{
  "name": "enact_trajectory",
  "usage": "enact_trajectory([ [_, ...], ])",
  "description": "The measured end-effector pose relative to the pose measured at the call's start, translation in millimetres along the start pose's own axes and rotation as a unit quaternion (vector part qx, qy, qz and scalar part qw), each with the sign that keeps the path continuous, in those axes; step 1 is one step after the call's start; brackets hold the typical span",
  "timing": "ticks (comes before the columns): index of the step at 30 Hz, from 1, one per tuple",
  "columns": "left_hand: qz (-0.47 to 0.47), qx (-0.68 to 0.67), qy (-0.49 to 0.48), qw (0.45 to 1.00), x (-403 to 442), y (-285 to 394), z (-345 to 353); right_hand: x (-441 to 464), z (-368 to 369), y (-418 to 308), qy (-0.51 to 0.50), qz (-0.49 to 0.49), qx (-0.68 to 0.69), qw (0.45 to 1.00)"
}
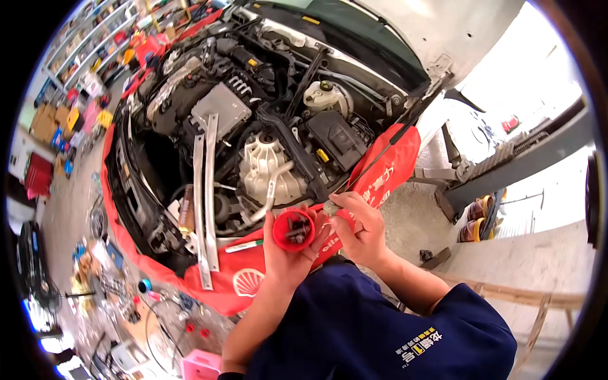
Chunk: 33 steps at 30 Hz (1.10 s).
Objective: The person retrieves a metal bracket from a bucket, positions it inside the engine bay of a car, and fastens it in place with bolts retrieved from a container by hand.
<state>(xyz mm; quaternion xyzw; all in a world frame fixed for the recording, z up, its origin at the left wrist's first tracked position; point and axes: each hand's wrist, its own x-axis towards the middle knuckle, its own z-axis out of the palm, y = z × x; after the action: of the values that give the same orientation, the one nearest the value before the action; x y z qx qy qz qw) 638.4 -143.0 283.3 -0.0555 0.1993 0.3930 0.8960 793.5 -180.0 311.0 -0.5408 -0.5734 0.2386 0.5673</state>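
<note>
My left hand (290,253) holds a small round red container (310,237) with dark bolts or similar small metal parts (296,229) inside. Just to its right, my right hand (358,229) pinches a small greyish round piece (330,207) between thumb and fingers. Both hands are over the red fender cover (244,282) at the front edge of an open engine bay. A white and green marker (244,246) lies on that cover, left of the container.
Two long metal bars (204,190) lie across the engine bay. Beyond are a grey cover box (221,112) and a black battery box (335,138). A lift arm (525,158) stands at right, a wooden stool (538,297) at lower right. Loose parts and a pink bin (201,365) occupy the floor at left.
</note>
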Motion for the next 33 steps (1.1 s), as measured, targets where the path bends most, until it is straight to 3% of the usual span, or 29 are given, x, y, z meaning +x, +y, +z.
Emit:
enact_trajectory([
  [3, 0.008, -0.020, -0.054, 0.998, 24.6, -19.6, 15.0, 27.8, -31.2, 16.6, -0.030, -0.147, 0.011, 0.989],
  [7, 0.047, -0.003, -0.022, 0.999, 39.2, -39.6, 32.5, 43.1, -47.5, 19.2, -0.077, -0.147, 0.114, 0.980],
  [9, 0.067, 0.008, 0.001, 0.998, 38.9, -42.4, 37.1, 41.2, -45.2, 5.3, -0.056, -0.033, 0.276, 0.959],
  [10, 0.072, 0.010, -0.012, 0.997, 37.9, -41.6, 38.4, 42.1, -48.2, 3.3, -0.058, -0.034, 0.278, 0.958],
  [12, 0.078, 0.013, -0.024, 0.997, 32.6, -37.9, 38.4, 44.3, -54.6, -0.6, -0.151, 0.038, 0.251, 0.956],
  [13, 0.078, 0.019, -0.034, 0.996, 30.1, -35.2, 36.6, 50.3, -53.3, -1.4, -0.206, -0.023, 0.174, 0.963],
  [14, 0.077, 0.025, -0.044, 0.996, 27.3, -32.3, 35.8, 53.8, -50.1, -6.7, -0.206, -0.023, 0.175, 0.963],
  [16, 0.077, 0.026, -0.041, 0.996, 22.9, -30.9, 36.0, 56.2, -40.5, -18.5, -0.265, -0.161, -0.118, 0.943],
  [20, 0.111, 0.061, 0.003, 0.992, 22.3, -25.3, 26.1, 46.6, -21.2, -26.5, -0.219, -0.149, -0.329, 0.906],
  [23, 0.117, 0.073, -0.006, 0.990, 18.8, -22.4, 18.5, 39.5, -10.6, -29.7, -0.236, -0.139, -0.393, 0.878],
  [27, 0.103, 0.064, -0.014, 0.993, 13.9, -21.0, 16.1, 29.3, -5.5, -35.1, -0.219, -0.119, -0.399, 0.882],
  [30, 0.093, 0.050, -0.027, 0.994, 12.9, -22.7, 15.8, 22.8, -3.6, -28.5, -0.190, -0.095, -0.367, 0.906],
  [32, 0.076, 0.043, -0.053, 0.995, 10.4, -22.2, 20.7, 21.4, -6.5, -24.5, -0.141, -0.074, -0.245, 0.956],
  [33, 0.075, 0.042, -0.053, 0.995, 9.1, -22.1, 22.7, 19.3, -9.6, -22.9, -0.141, -0.074, -0.247, 0.956],
])
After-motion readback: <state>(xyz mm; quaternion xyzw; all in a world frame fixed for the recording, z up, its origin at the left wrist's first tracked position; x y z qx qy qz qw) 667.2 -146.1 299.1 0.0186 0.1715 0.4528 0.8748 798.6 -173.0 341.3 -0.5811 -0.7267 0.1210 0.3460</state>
